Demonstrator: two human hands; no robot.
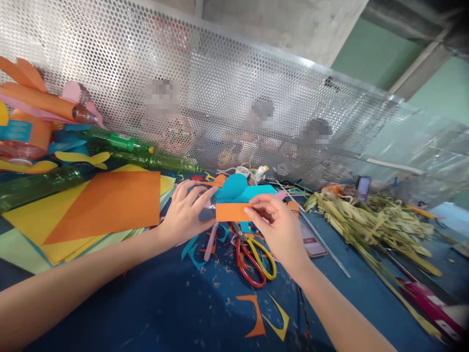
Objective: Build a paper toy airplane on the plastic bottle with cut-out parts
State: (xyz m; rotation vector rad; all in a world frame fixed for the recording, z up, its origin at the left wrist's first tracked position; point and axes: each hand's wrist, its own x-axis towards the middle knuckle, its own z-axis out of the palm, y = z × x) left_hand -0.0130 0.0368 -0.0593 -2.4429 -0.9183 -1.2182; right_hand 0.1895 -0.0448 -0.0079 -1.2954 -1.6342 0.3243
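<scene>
An orange paper strip [232, 212] lies level in front of me, with rounded blue paper pieces [234, 187] rising behind it. My right hand [273, 217] pinches the strip near its right end between thumb and fingers. At the left end, my left hand [188, 205] curves its fingers and thumb around a see-through part that looks like a plastic bottle [209, 205], mostly hidden. Just below, scissors [254, 259] with one red and one yellow handle rest on the blue table [164, 303]. Paper offcuts [256, 315] in orange, yellow and blue lie around them.
Coloured paper sheets [120, 205] are stacked at left. Behind them are green bottles [120, 142] and a paper-winged bottle [47, 102]. Dry plant strips [377, 220] and a magenta tool [428, 303] lie at right. A perforated metal panel [220, 73] stands behind, with people beyond.
</scene>
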